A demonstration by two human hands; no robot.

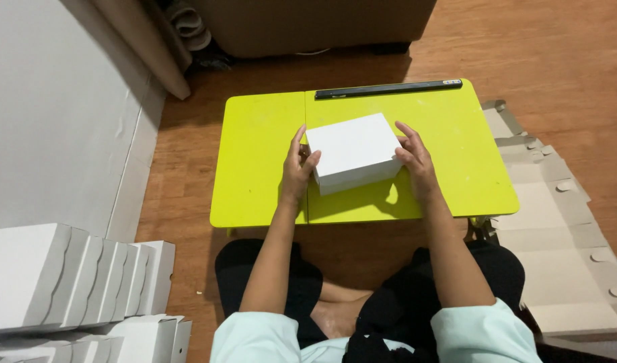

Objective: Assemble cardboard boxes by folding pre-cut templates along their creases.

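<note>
A closed white cardboard box (353, 149) rests on a small lime-green folding table (254, 161). My left hand (297, 168) presses against the box's left side, fingers along its edge. On the opposite side, my right hand (413, 156) grips the box, fingers curled at its upper right corner. Both hands hold the box between them. I sit cross-legged on the floor behind the table.
A black strip (388, 89) lies along the table's far edge. Folded white boxes (73, 275) are stacked at lower left. Flat unfolded box blanks (557, 222) lie on the wooden floor to the right. A white wall (46, 107) stands at left, dark furniture (308, 23) beyond the table.
</note>
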